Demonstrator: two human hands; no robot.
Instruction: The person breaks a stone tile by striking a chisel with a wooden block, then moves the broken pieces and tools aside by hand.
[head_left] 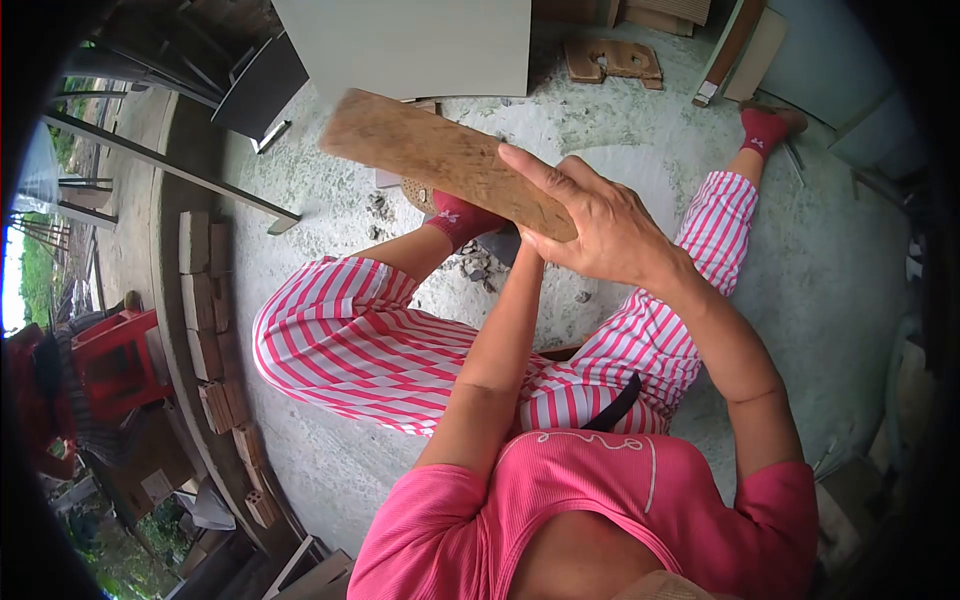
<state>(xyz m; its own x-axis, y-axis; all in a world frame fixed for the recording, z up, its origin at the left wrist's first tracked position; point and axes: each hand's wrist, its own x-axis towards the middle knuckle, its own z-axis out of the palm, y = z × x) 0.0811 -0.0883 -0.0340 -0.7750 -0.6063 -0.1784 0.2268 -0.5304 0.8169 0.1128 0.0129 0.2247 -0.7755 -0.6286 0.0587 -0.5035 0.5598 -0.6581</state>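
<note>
My right hand (610, 225) is closed around one end of a flat, worn wooden board (430, 155), which it holds raised and tilted over the floor. The board's far end is slightly blurred. My left forearm (505, 340) reaches up to the board's near end, where the board and my right hand cover my left hand; its fingers are hidden. Beneath lie broken grey fragments (478, 266) on the concrete, beside my foot in a red sock (462, 222). A tan, speckled piece (418, 194) shows partly under the board.
A large pale panel (410, 45) stands ahead. A broken orange-brown block (612, 60) lies beyond it to the right. Bricks (203, 325) line the ledge on the left, near a slanting metal bar (180, 165) and a red chair (118, 355). My other leg stretches right.
</note>
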